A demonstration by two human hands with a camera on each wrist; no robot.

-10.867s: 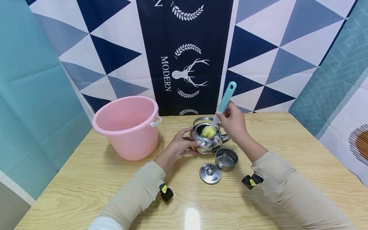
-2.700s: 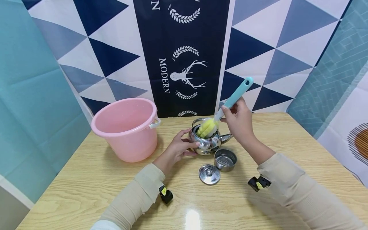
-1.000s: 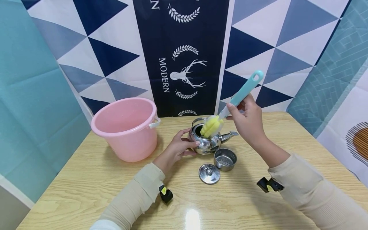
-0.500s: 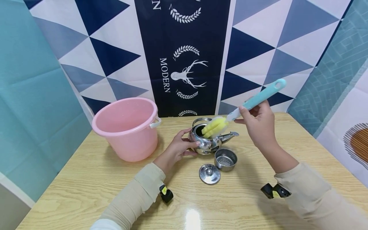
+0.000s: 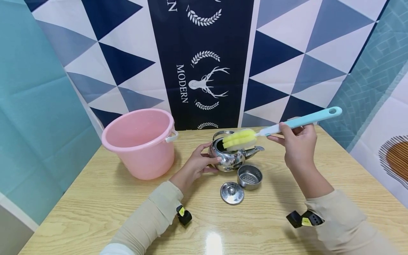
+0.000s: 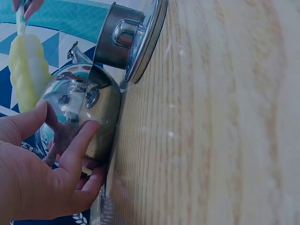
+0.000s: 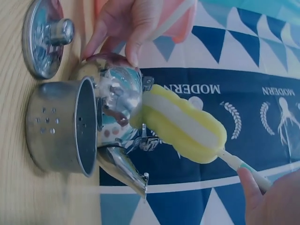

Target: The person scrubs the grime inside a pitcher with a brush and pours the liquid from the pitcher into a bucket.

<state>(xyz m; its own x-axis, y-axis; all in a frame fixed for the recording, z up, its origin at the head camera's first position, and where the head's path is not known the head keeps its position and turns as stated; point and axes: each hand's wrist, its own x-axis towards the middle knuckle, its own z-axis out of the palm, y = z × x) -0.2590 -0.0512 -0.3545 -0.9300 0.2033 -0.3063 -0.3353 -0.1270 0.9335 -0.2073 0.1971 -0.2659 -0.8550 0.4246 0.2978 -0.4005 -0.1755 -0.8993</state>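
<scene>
My left hand (image 5: 199,161) grips the left side of a shiny steel teapot (image 5: 229,161), thumb and fingers round its belly. The teapot stands upright and lidless on the table, its spout to the right. In my right hand (image 5: 299,143) is a sponge bottle brush, pinched by its turquoise-and-white handle (image 5: 306,119), which lies almost level. The brush's yellow-and-white sponge head (image 5: 240,139) leans over the pot's mouth; in the right wrist view its tip (image 7: 147,105) sits at the opening. A perforated steel strainer (image 5: 250,177) and the knobbed lid (image 5: 232,193) rest in front of the pot.
A pink bucket (image 5: 146,161) with a white handle stands on the wooden table (image 5: 248,230) to the left. A patterned cloth wall (image 5: 204,63) rises behind the table's back edge.
The brush has come up from deep inside the teapot and tilted toward level. My right hand has moved right and lower with its handle. The left hand and pot have stayed put.
</scene>
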